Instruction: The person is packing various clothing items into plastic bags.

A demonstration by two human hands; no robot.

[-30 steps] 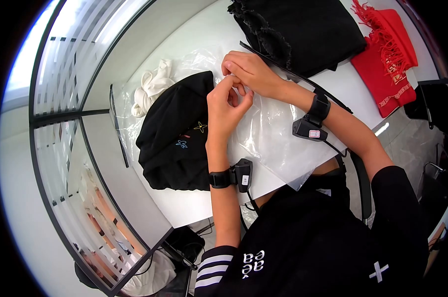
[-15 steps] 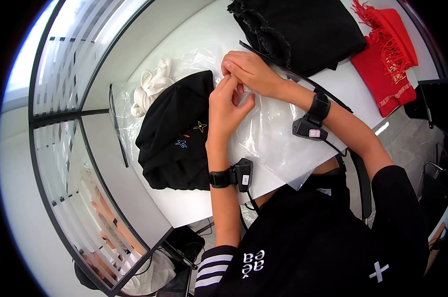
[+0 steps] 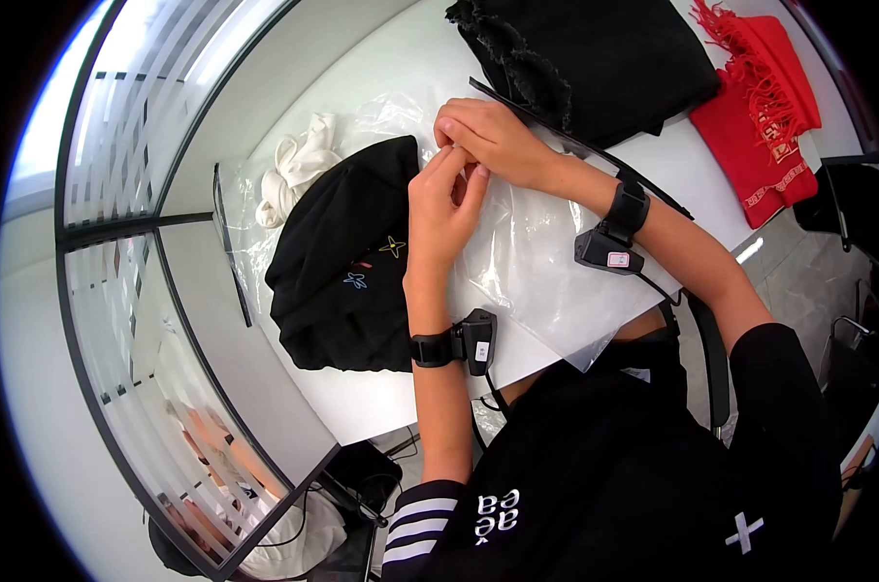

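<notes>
My left hand (image 3: 444,209) and my right hand (image 3: 493,141) meet at the fingertips over the table. Both are closed in a pinch, and whatever lies between the fingers is too small or hidden to make out. Beneath them spreads a clear plastic bag (image 3: 546,262), with a dark strip (image 3: 595,150) along its upper right side. Left of my left hand is a bunched black cloth item (image 3: 338,272) with small coloured embroidered shapes. A knotted white cloth (image 3: 299,167) lies beyond it, on clear plastic.
Folded black fabric with a frayed edge (image 3: 604,63) lies at the back of the white table (image 3: 352,403). A red fringed cloth (image 3: 760,126) is at the right. A black-framed glass partition (image 3: 158,320) stands at the left. Both wrists carry black devices with cables.
My left thumb has moved in towards its fingers, and the gap there has narrowed. My right hand has barely shifted. The cloths lie almost as before.
</notes>
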